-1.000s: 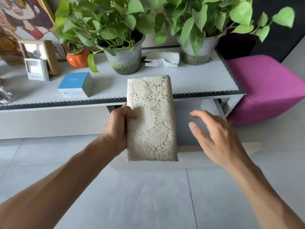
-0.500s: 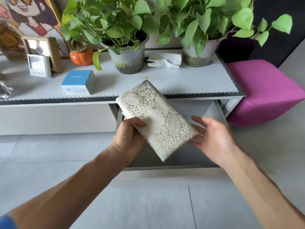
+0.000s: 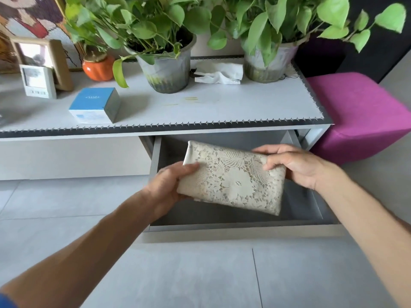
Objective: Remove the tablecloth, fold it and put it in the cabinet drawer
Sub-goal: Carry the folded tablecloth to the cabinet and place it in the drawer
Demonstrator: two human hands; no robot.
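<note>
The low white cabinet [image 3: 73,156] is standing with its drawer [image 3: 222,218] pulled open. The folded lace tablecloth [image 3: 231,176] is hanging above the drawer's grey interior, tilted down to the right. The left hand [image 3: 166,185] is pinching its left end in its grip, and the right hand [image 3: 295,163] is clamping its right end. A blue box [image 3: 95,105] is sitting on the worktop [image 3: 200,107], its white lettering too blurred to read.

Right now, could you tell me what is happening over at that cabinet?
A person is holding a folded lace tablecloth with both hands, the left hand at its left end and the right hand at its right end. It is above the open drawer of the cabinet, not yet released. The drawer looks otherwise empty.
</note>
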